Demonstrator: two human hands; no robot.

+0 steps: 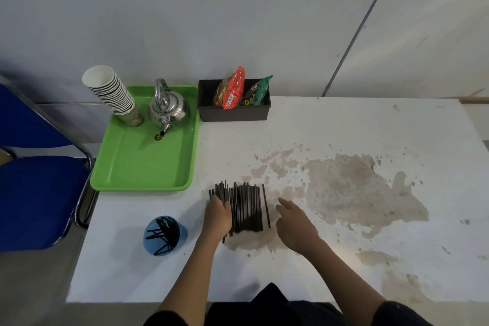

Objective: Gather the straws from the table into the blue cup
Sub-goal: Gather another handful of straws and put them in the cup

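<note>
A pile of thin dark straws point(247, 208) lies side by side on the white table point(370, 124), just in front of me. My left hand point(217, 216) is closed around a small bunch of straws at the pile's left side; their ends stick out past the fingers. My right hand point(295, 221) rests on the table just right of the pile, fingers apart, holding nothing. One straw lies apart between the pile and this hand. The blue cup point(164, 235) stands to the left of my left hand, near the table's left edge, with several straws inside.
A green tray point(137, 167) at the back left carries a stack of paper cups point(113, 92) and a steel kettle point(168, 108). A dark box point(234, 114) holding snack packets stands by the wall. A blue chair point(34, 193) is left of the table. Brown stains mark the table's right half.
</note>
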